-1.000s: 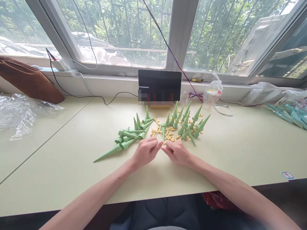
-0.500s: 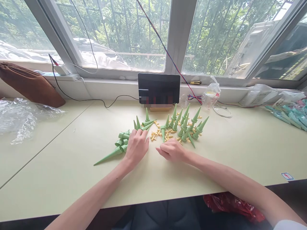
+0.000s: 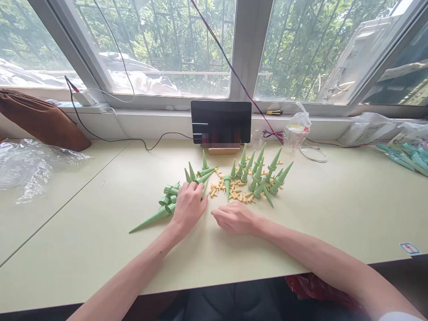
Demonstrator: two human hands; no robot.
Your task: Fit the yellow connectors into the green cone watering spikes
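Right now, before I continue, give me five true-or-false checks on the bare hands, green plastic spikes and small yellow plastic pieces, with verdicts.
1. The bare left hand is over the pile of green plastic spikes. True.
2. The black-screened tablet stands propped up beyond the small yellow plastic pieces. True.
3. The yellow pieces lie left of that pile. False: they are on its right side.
4. The bare right hand touches the tablet. False: it is curled, on the near side of the yellow pieces.
5. Every spike points upward. False: one long spike lies on its side.
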